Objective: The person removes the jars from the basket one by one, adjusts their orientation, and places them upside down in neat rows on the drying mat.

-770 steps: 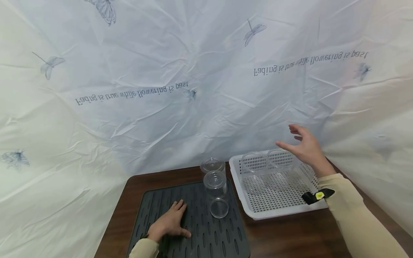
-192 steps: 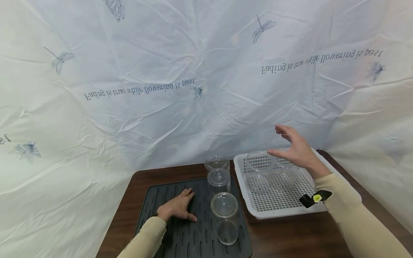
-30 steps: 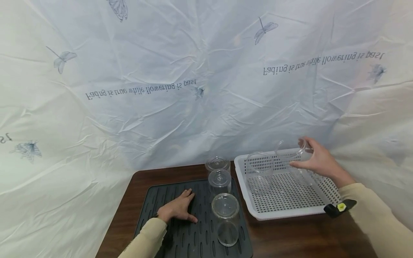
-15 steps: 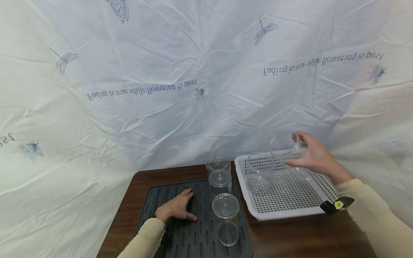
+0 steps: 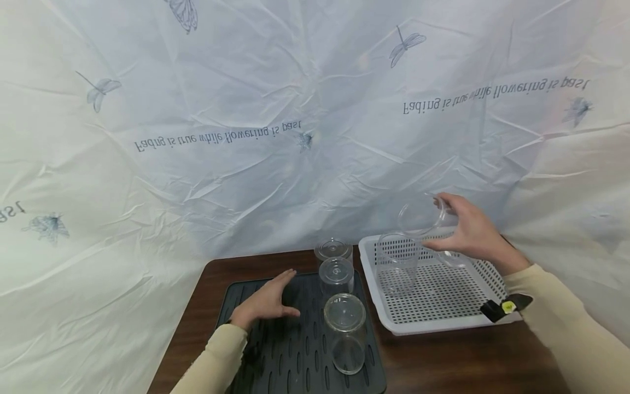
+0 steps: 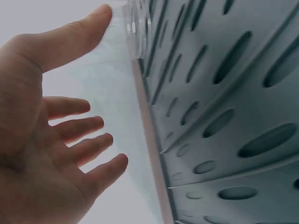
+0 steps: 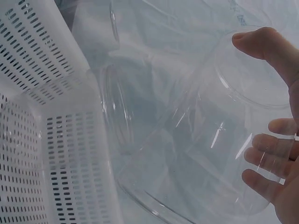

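My right hand (image 5: 467, 232) grips a clear jar (image 5: 420, 219), thumb on one side and fingers on the other. It holds the jar tilted above the white basket (image 5: 433, 328). The right wrist view shows the jar's see-through wall (image 7: 210, 135) between thumb and fingertips. Another clear jar (image 5: 397, 268) stands inside the basket. My left hand (image 5: 263, 301) hovers over the dark ridged mat (image 5: 300, 355), holding nothing; its fingers are spread in the left wrist view. Near the mat's right edge, a front jar (image 5: 345, 328), a middle jar (image 5: 337, 276) and a back jar (image 5: 333, 249) form a row.
A brown wooden table (image 5: 423, 361) carries the mat and the basket side by side. Behind it hangs a wrinkled pale sheet (image 5: 256, 191) with printed lettering and insects. The jar row lies between my left hand and the basket.
Over the last second my right hand has lifted the jar up and leftward. My left hand has risen off the mat. Since the oldest frame a third jar has joined the row.
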{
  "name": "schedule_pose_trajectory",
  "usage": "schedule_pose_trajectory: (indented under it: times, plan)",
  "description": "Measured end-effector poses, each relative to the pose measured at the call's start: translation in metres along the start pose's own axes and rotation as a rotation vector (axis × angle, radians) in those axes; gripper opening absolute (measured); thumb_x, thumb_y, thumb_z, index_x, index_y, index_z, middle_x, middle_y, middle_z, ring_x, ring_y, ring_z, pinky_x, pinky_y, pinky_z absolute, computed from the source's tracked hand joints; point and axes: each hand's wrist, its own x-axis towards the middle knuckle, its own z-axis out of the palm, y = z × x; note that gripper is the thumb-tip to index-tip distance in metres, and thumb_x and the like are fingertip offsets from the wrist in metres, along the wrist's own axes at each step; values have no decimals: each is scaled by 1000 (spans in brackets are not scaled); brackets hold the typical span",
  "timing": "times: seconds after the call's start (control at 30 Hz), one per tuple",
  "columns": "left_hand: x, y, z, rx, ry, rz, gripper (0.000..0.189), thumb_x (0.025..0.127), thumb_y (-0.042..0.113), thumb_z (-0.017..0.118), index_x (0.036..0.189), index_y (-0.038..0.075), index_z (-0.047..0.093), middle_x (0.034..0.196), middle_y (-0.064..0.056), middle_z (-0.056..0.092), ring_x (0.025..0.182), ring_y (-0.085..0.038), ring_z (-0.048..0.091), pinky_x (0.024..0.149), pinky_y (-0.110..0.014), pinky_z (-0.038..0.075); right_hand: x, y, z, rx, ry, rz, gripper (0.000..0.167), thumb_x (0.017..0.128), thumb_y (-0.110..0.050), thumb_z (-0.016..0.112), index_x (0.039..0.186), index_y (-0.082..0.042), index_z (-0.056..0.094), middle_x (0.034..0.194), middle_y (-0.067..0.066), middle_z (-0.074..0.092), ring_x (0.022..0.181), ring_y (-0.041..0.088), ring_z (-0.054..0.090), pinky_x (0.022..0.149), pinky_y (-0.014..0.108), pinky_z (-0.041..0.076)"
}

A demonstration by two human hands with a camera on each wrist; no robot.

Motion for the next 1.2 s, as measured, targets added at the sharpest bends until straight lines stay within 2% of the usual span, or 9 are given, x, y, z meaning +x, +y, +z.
schedule_pose_trajectory:
  times: [0.17, 0.3, 0.5, 0.77, 0.97, 1.2]
  plan:
    - [1, 6, -14, -6, 69, 25, 98, 80, 40, 80, 155, 11, 25, 160, -14, 25, 145, -35, 31, 110, -56, 36, 4, -7, 0, -3, 5, -26, 104, 54, -32, 97, 138, 1, 45, 125, 22, 55, 109, 44, 56, 87, 64, 46]
    - [0, 11, -24, -8, 104, 45, 98, 80, 42, 80, 156, 14, 25, 160, -11, 25, 145, -33, 31, 110, -56, 36, 6, -12, 0, -22, 20, -68, 108, 52, -35, 97, 139, 1, 45, 123, 22, 56, 108, 41, 56, 87, 62, 47]
    - [2, 23, -36, -16, 146, 69, 99, 80, 51, 77, 157, 19, 23, 161, -7, 26, 146, -31, 30, 110, -55, 36, 11, -22, 1, -17, 29, -72, 110, 49, -36, 97, 139, 0, 45, 124, 19, 56, 108, 35, 55, 88, 58, 48]
    - [5, 35, -46, -17, 207, 30, 94, 83, 62, 67, 156, 19, 27, 159, -8, 30, 145, -31, 32, 111, -55, 35, 18, -35, 5, -28, 24, -122, 108, 49, -39, 96, 138, -2, 47, 125, 18, 56, 107, 33, 55, 85, 56, 50]
    - [5, 43, -52, -53, 241, 53, 93, 83, 66, 63, 156, 22, 26, 159, -7, 29, 144, -32, 33, 110, -58, 35, 22, -44, 12, -20, 31, -167, 108, 49, -36, 96, 137, 0, 46, 124, 19, 55, 107, 33, 54, 86, 58, 50]
    - [10, 61, -60, -77, 304, 104, 92, 84, 59, 68, 156, 21, 25, 155, -6, 35, 137, -31, 42, 105, -57, 41, 29, -55, 22, -40, 27, -206, 108, 50, -37, 95, 138, 1, 45, 129, 21, 52, 114, 36, 51, 93, 59, 47]
